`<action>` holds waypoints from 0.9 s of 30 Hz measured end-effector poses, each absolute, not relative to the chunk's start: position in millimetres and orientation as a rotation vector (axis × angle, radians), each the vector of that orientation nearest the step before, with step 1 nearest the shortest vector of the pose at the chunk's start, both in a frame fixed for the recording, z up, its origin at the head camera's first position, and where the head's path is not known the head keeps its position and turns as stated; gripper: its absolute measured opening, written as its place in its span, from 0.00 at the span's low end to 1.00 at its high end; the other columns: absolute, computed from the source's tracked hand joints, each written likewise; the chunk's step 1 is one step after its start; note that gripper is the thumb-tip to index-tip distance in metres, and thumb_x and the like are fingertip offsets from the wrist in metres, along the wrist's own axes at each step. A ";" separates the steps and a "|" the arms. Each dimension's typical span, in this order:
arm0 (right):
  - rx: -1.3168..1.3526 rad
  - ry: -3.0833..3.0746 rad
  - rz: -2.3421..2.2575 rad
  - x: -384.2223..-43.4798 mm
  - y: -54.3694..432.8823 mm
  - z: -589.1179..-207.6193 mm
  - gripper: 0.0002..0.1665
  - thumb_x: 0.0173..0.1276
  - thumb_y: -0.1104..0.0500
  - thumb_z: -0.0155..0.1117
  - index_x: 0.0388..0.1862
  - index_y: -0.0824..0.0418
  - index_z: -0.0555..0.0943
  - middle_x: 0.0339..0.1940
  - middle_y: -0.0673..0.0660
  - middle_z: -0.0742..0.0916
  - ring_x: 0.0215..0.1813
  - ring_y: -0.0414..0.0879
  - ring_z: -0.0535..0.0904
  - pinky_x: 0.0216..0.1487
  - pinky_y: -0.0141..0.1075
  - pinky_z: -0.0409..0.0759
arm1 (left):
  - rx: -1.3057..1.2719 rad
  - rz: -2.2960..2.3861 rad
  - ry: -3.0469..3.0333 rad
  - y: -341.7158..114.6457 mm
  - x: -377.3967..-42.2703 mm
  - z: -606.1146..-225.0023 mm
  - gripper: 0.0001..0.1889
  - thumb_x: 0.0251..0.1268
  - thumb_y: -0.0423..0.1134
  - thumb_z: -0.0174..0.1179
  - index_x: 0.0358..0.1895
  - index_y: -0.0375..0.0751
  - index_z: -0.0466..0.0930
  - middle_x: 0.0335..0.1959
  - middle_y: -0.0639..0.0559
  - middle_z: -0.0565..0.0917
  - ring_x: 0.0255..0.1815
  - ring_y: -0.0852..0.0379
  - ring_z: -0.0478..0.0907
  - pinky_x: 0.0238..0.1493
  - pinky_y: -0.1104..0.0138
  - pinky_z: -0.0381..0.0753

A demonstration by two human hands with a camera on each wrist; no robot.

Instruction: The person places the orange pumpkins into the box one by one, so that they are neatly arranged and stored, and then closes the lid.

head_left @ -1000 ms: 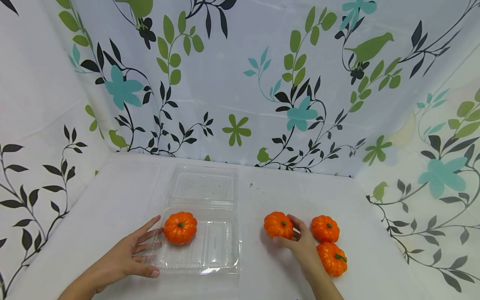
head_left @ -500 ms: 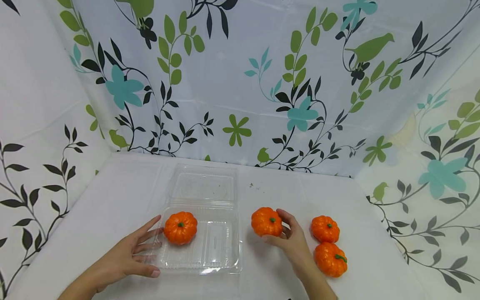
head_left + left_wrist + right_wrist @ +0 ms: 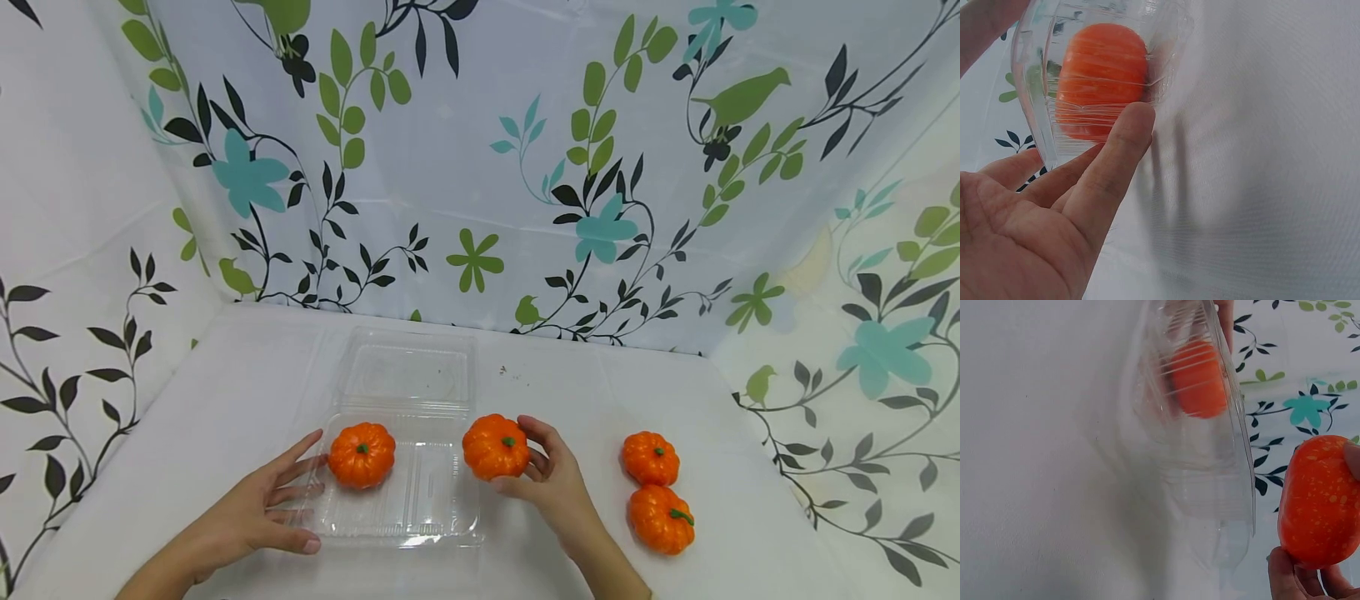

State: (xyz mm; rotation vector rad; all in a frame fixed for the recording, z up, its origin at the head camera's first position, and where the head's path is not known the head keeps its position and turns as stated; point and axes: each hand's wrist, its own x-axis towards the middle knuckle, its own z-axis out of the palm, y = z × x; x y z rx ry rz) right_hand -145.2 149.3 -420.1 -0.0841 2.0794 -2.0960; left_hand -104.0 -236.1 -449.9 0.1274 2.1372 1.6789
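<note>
My right hand grips a small orange pumpkin with a green stem, thumb and fingers on its right part. In the head view this pumpkin overlaps the right rim of a clear plastic clamshell container. The right wrist view shows the held pumpkin raised above the rim level. A second orange pumpkin sits in the left part of the container. My left hand rests at the container's left wall, fingers spread and fairly straight. Through the clear wall the left wrist view shows the pumpkin inside.
Two more orange pumpkins, one farther back and one nearer, stand close together on the white table at the right. The container's lid lies folded back behind its base. A patterned curtain closes off the back.
My right hand has carried its pumpkin leftward, from beside the other two pumpkins to over the container's right rim. The left hand and the container have stayed in place.
</note>
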 end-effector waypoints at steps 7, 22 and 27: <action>-0.140 1.963 -2.124 -141.8 137.2 -416.8 0.50 0.55 0.64 0.81 0.74 0.64 0.65 0.72 0.61 0.72 0.66 0.54 0.76 0.61 0.38 0.79 | 0.125 1.683 2.135 -236.2 -104.2 -450.5 0.63 0.51 0.35 0.78 0.84 0.52 0.39 0.78 0.25 0.51 0.71 0.26 0.64 0.59 0.47 0.80; -0.201 1.949 -2.115 -140.4 117.1 -414.8 0.46 0.57 0.62 0.81 0.72 0.65 0.69 0.68 0.61 0.77 0.67 0.54 0.76 0.63 0.37 0.76 | 0.137 1.704 2.111 -235.5 -103.6 -449.3 0.63 0.51 0.34 0.78 0.84 0.51 0.39 0.78 0.24 0.51 0.71 0.25 0.62 0.59 0.48 0.80; -0.211 1.967 -2.111 -142.4 107.1 -419.1 0.46 0.55 0.63 0.81 0.72 0.64 0.70 0.68 0.60 0.77 0.67 0.55 0.75 0.63 0.37 0.77 | 0.152 1.709 2.115 -235.9 -103.5 -449.7 0.63 0.51 0.34 0.78 0.84 0.51 0.39 0.78 0.24 0.51 0.71 0.25 0.62 0.59 0.48 0.80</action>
